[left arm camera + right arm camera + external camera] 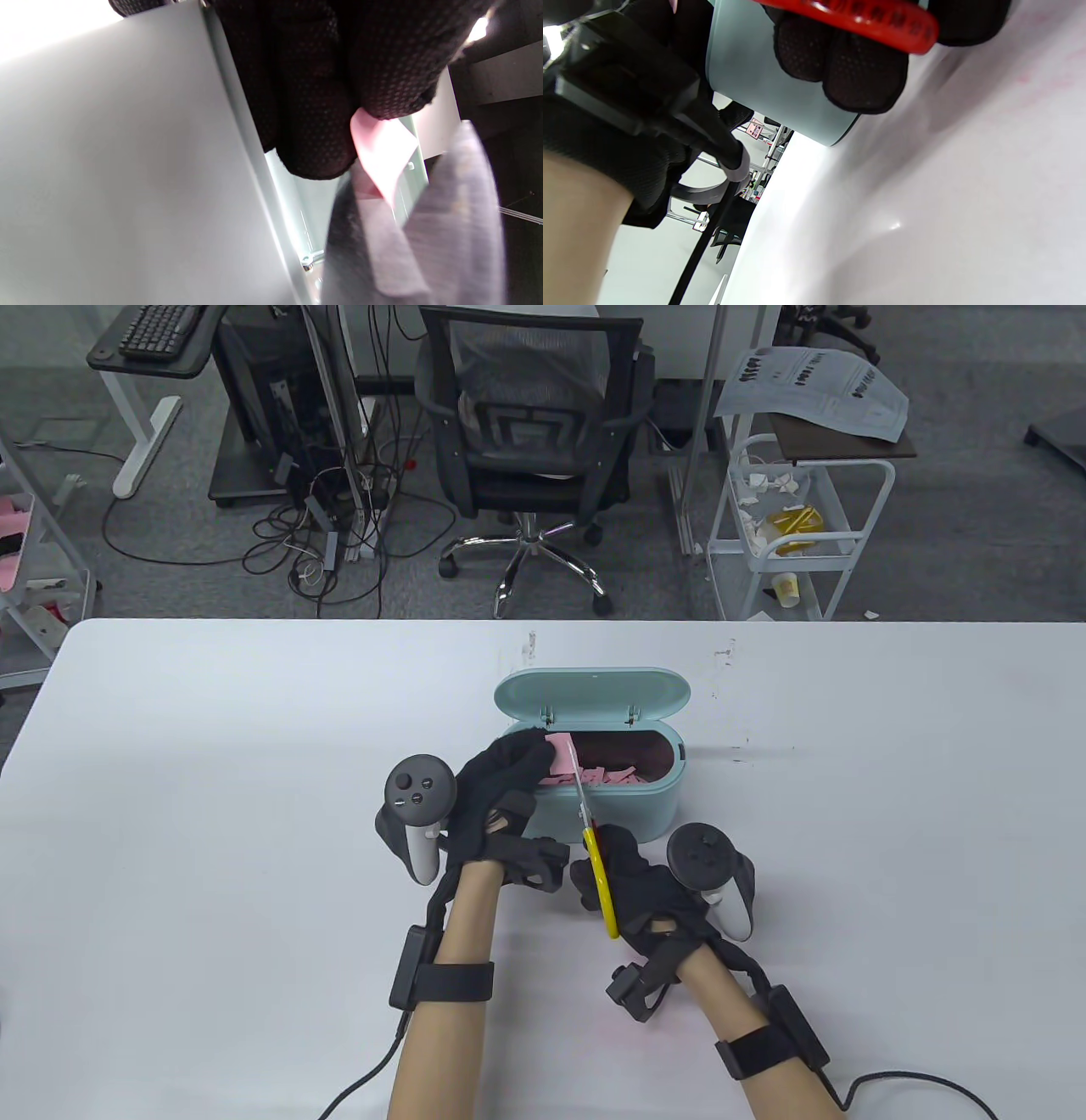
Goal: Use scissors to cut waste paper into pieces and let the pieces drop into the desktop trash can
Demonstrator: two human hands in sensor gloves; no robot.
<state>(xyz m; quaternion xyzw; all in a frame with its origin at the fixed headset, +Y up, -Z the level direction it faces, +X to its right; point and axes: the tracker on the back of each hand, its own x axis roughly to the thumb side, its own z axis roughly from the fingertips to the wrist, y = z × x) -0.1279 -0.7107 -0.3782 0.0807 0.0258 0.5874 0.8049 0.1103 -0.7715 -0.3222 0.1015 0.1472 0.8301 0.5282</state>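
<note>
A teal desktop trash can (657,802) stands open mid-table, its lid (591,695) tipped back, with several pink paper pieces (611,777) inside. My left hand (509,768) pinches a pink paper strip (562,752) over the can's left end; the strip (379,154) shows between my fingertips (318,140) in the left wrist view. My right hand (632,878) grips yellow-and-red scissors (601,878) just in front of the can. Their blades (580,785) reach up to the strip. The red handle (857,19) crosses my curled fingers (857,72).
The white table (212,814) stretches wide on both sides of the can. Beyond its far edge stand an office chair (530,432), a white cart (797,526) with scraps, and tangled cables (331,534) on the floor.
</note>
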